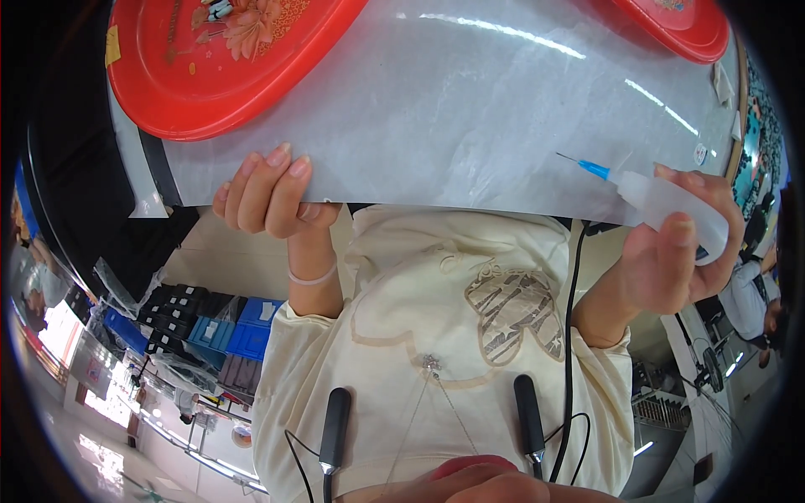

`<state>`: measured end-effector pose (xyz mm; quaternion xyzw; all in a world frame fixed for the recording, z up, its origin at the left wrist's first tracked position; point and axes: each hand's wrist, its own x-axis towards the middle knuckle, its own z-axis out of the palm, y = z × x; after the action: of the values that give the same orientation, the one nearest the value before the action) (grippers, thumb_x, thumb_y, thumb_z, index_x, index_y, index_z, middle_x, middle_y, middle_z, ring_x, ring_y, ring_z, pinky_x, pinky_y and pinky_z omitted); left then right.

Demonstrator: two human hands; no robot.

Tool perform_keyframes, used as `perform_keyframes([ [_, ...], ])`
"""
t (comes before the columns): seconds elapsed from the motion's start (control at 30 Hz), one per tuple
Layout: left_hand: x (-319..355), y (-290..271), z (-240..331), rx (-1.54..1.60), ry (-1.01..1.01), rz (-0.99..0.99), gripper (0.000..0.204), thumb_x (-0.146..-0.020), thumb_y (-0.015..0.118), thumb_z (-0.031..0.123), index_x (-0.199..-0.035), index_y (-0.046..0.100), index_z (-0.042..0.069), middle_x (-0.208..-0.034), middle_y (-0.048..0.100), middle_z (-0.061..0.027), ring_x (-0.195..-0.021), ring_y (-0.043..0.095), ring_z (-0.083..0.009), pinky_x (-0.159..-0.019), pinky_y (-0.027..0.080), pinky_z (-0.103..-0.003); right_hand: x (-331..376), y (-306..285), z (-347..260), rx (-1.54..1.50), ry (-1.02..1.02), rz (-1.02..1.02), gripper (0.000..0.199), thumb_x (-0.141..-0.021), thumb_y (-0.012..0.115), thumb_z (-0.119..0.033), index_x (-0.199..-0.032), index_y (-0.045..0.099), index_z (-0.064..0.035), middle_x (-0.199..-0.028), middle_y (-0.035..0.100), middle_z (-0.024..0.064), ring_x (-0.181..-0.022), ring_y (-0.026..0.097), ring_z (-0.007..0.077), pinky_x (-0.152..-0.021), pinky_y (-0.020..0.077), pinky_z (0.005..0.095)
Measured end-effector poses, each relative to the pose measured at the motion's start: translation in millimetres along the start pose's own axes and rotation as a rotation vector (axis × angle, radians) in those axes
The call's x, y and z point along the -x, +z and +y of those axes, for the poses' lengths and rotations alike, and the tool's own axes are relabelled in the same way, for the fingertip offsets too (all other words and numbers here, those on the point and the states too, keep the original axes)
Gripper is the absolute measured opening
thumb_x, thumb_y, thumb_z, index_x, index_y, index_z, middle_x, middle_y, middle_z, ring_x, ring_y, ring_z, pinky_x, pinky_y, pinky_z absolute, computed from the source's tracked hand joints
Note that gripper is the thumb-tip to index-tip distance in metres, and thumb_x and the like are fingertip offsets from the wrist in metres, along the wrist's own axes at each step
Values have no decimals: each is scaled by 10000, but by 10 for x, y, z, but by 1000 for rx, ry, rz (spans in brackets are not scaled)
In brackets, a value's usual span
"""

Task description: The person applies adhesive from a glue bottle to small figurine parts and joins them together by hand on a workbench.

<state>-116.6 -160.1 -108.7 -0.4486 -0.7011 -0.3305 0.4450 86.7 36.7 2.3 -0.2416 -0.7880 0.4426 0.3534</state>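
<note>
In the head view, we find the right hand (681, 256) closed around a translucent white squeeze bottle (662, 204), gripped between the thumb and the bent fingers. The bottle is at the right, near the worktable's front edge. Its blue needle hub (594, 170) carries a thin metal needle (568, 157), which points leftward and away from the wearer; we cannot tell whether it touches the surface.

We observe the left hand (268, 194) at the front edge of the worktable (402, 117), its fingers curled together over the pale covering and its thumb low at the edge. We cannot tell whether it pinches the edge or merely rests there. A pale band (314, 280) circles the left wrist.

Beyond the left hand lies a red tray (231, 117) with a floral print and a small object (220, 10) on it. A second red tray (694, 44) sits at far right. We note blue bins (256, 325) at lower left.
</note>
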Motion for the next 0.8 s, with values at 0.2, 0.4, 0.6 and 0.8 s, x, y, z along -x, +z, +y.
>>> perform_keyframes([
  [0.2,-6,0,6,-3,-1,-11,227,-851,226,257,-788,435,193,-797,482,40,-843,457,-103,-846,294,-267,2,41,6,-31,23,74,251,-711,507,-63,-898,491,104,-842,499,213,-716,530,260,-667,491,374],
  [0.4,-8,2,4,-4,0,-3,225,-852,230,259,-791,437,193,-797,482,40,-837,460,-104,-838,295,-266,-16,118,-45,57,43,44,250,-707,532,-72,-891,500,93,-827,513,193,-708,526,250,-672,491,373],
  [0.6,-12,-2,9,-12,-1,-6,219,-848,237,258,-793,439,194,-796,483,42,-831,464,-104,-832,296,-265,-35,40,-96,99,4,-66,260,-671,567,-86,-862,519,83,-784,529,189,-691,518,242,-652,468,330],
  [0.8,2,1,-8,-6,3,2,216,-844,242,257,-790,441,192,-800,487,40,-827,468,-104,-826,297,-265,6,37,-27,31,-36,-54,319,-712,555,-148,-907,492,96,-829,516,212,-704,521,257,-657,460,340],
])
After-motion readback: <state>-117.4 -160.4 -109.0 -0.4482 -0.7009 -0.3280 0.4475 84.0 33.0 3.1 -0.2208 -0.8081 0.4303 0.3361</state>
